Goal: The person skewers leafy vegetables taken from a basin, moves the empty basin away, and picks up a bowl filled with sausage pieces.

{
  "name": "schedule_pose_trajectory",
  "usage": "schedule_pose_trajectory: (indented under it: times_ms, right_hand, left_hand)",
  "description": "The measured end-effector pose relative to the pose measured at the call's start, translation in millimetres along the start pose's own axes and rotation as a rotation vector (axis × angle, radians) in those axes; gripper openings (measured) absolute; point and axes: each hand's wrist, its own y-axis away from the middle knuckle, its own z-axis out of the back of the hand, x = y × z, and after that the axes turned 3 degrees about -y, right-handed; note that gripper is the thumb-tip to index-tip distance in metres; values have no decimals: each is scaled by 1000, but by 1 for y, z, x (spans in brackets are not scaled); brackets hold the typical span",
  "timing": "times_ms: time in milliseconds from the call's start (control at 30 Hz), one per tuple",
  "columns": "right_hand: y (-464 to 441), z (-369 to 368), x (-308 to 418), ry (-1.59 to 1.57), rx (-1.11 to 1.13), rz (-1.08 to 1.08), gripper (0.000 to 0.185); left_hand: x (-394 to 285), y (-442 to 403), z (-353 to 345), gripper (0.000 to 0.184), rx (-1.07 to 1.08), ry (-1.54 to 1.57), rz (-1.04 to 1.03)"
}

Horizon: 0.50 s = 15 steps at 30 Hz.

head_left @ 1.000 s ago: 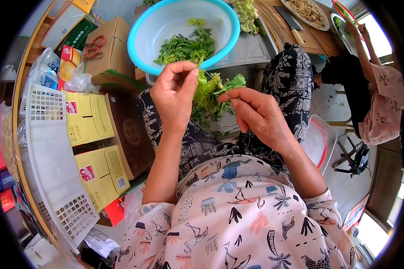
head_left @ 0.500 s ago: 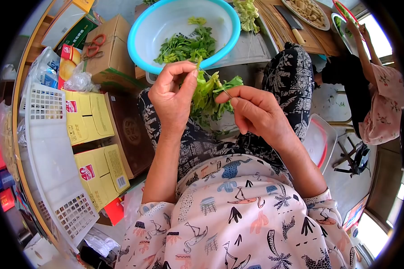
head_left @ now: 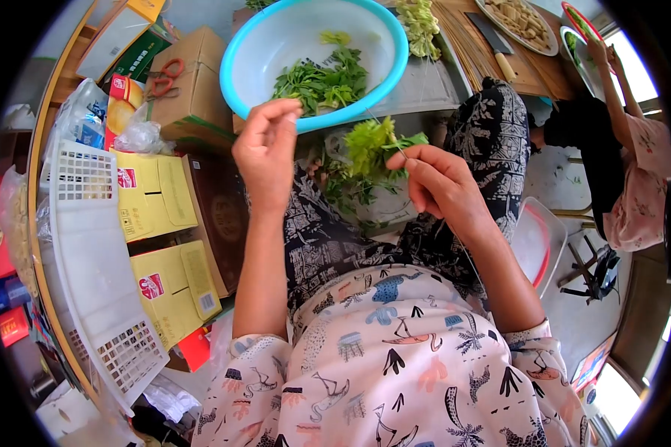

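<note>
While right hand pinches skewer bearing greens, left hand, hold unclear, near basin rim, open gap to greens.

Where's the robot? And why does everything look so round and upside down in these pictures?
There's no robot here! A person is working with bare hands. The pictures come from one camera worn on that person's head, looking forward and down, and it makes the edges look curved.

The right hand pinches a thin stick with leafy greens on it. The left hand is near the blue-rimmed basin; it's hard to see whether it holds anything. More leaves lie in the basin.

On the wooden surface at the top right are a knife, a bundle of thin sticks and a plate of cut pieces. Another person is at the right.
</note>
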Motion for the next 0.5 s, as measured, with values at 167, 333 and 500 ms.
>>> schedule_pose_trajectory:
  times_ms: [167, 333, 500]
  right_hand:
    - [-6, 15, -13, -30, -58, -79, 22]
    - [-14, 25, -21, -65, -101, -120, 23]
    - [-16, 31, -26, -88, -101, -129, 23]
  left_hand:
    - [29, -48, 37, 15, 27, -177, 142]
    - [74, -102, 41, 14, 242, -480, 168]
    - [135, -142, 19, 15, 667, -945, 256]
